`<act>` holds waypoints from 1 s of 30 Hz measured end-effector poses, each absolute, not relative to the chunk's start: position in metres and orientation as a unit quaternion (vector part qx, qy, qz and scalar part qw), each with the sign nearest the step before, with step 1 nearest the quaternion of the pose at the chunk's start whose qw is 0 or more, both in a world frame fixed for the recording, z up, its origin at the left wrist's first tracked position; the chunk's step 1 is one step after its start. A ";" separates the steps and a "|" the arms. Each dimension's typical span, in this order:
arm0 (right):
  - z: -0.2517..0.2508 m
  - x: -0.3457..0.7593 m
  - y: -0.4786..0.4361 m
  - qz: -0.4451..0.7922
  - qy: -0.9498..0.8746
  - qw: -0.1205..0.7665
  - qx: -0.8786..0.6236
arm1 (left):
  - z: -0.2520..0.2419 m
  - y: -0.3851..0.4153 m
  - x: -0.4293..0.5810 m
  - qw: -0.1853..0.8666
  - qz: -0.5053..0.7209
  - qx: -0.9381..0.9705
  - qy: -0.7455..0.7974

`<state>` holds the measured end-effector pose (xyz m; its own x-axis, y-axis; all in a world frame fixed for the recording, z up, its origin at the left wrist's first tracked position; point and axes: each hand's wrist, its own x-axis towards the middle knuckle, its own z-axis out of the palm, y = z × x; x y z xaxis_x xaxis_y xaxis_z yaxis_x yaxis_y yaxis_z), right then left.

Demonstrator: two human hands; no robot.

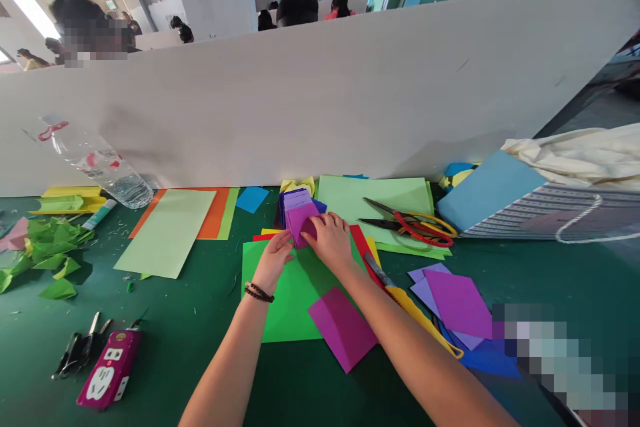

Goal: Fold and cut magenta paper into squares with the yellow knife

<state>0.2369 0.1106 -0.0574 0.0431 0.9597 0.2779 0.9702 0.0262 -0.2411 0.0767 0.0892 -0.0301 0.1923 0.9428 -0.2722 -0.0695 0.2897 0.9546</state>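
Note:
A small stack of purple paper pieces (pixel 302 217) stands tilted past the top edge of a green sheet (pixel 280 300). My right hand (pixel 331 240) has its thumb and fingers closed on the front purple piece. On the left, my left hand (pixel 274 259) has slightly bent fingers apart beside the lower edge of that stack; I see nothing held in it. Below my hands, a magenta paper square (pixel 345 328) lies over the green sheet, near my right forearm. Yellow-handled scissors (pixel 417 317) lie partly hidden along that forearm.
Red- and yellow-handled scissors (pixel 417 223) rest on pale green sheets (pixel 345 200). A water bottle (pixel 110 167) leans against the white partition (pixel 300 107). Green scraps (pixel 55 247) and a magenta box-shaped object (pixel 110 368) are left. Right are loose paper squares (pixel 460 303) and a bag (pixel 500 190).

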 end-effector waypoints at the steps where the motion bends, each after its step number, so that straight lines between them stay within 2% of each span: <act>1: -0.053 0.241 0.108 -0.012 -0.692 0.193 -0.695 | -0.029 0.090 0.075 0.627 0.401 0.446 0.497; 6: -0.031 0.285 0.058 0.020 -0.703 0.205 -0.681 | -0.024 0.094 0.065 0.591 0.377 0.488 0.521; 11: -0.035 0.297 -0.027 0.098 -0.717 0.136 -0.676 | -0.027 0.083 0.067 0.598 0.211 0.584 0.506; 15: -0.046 0.275 -0.059 0.144 -0.691 0.094 -0.702 | -0.027 0.063 0.080 0.584 0.122 0.652 0.468; 25: -0.039 0.263 -0.048 0.226 -0.630 0.096 -0.736 | -0.001 0.053 0.098 0.536 0.093 0.728 0.418; 30: -0.018 0.329 -0.060 0.221 -0.594 0.131 -0.763 | 0.011 0.061 0.094 0.502 0.119 0.747 0.420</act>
<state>0.3291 -0.0600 -0.0183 0.1976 0.9634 -0.1814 0.8475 -0.2608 -0.4623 0.0937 0.0606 0.0110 0.6195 0.7466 -0.2425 0.5070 -0.1447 0.8497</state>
